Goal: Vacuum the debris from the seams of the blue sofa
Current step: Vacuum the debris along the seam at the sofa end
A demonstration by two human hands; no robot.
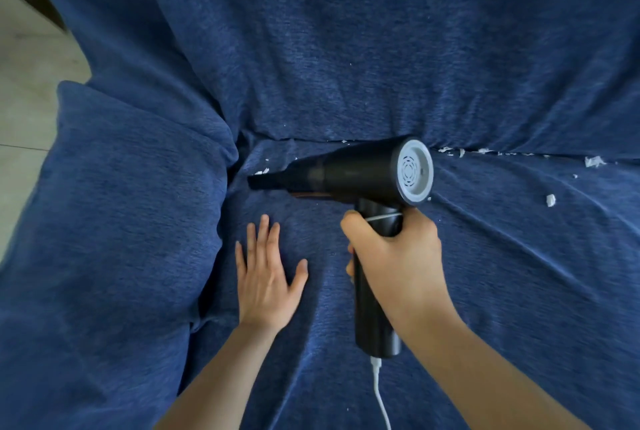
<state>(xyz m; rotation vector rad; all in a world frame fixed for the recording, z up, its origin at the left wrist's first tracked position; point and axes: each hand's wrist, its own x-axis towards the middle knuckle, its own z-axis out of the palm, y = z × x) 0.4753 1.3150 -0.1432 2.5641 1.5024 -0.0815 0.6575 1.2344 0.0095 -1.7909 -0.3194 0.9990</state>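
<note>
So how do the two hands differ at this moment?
The left hand lies flat on the sofa seat with fingers straight and spread; the right hand is curled round the handle of the black handheld vacuum. The left hand holds nothing; the right hand carries the tool, whose nozzle points left toward the corner seam. Both are bare and reach in from the bottom of the view.

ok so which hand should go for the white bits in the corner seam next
Right. The right hand already grips the handheld vacuum, its nozzle aimed at the white scraps by the corner seam. The left hand lies flat on the seat cushion, holding nothing.
</note>
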